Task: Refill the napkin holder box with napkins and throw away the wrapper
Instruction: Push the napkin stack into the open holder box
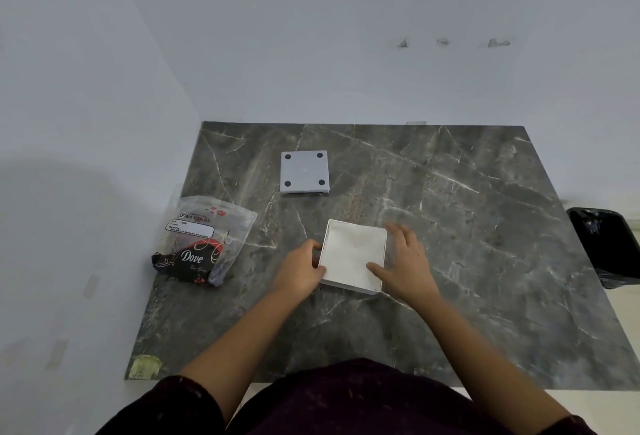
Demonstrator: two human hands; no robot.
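Observation:
A white square napkin holder box (353,254) lies open-side up on the dark marble table (485,226), with white napkins filling it. My left hand (301,270) grips its left edge. My right hand (405,261) rests on its right side, thumb lying over the napkins and fingers along the right wall. The box's grey square lid (304,172), with dark round pads at its corners, lies upside down farther back. A crumpled plastic wrapper (204,244) printed "Dove" sits at the table's left edge.
A black bin (606,247) lined with a black bag stands on the floor beyond the table's right edge. White walls close in the table at the left and back. A yellowish sticker (145,367) marks the near left corner.

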